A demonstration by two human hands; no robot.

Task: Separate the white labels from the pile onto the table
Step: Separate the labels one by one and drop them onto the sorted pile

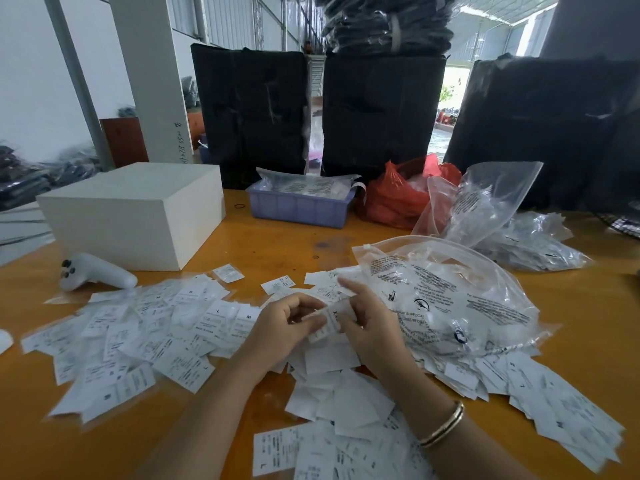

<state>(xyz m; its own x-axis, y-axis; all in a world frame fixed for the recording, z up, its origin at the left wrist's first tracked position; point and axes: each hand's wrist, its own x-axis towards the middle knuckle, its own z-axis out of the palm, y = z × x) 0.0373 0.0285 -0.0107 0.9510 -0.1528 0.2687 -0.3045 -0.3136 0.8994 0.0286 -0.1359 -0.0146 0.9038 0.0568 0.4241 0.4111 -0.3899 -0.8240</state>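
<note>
In the head view, a small white label (330, 320) is pinched between both hands above the middle of an orange wooden table (277, 244). The left hand (287, 323) is curled, with thumb and fingertips closed on the label's left edge. The right hand (367, 320) is bent around the label's right side, its forefinger stretched forward over the paper. A gold bangle (445, 424) is worn on the right wrist.

White labels (145, 337) are spread in a loose layer on the table to the left of the hands, and a thicker pile (346, 403) is heaped beneath and in front of the forearms, running on to the right edge. A clear printed plastic bag (446, 296) is seen just right of the hands, lying partly on the pile.

Farther back, a white box (138, 209) is placed at the left, with a white controller (93, 271) beside it. A lilac tray (301, 206), a red bag (398, 195) and more clear bags (485, 206) are lined along the far side, in front of black wrapped bundles (381, 112).
</note>
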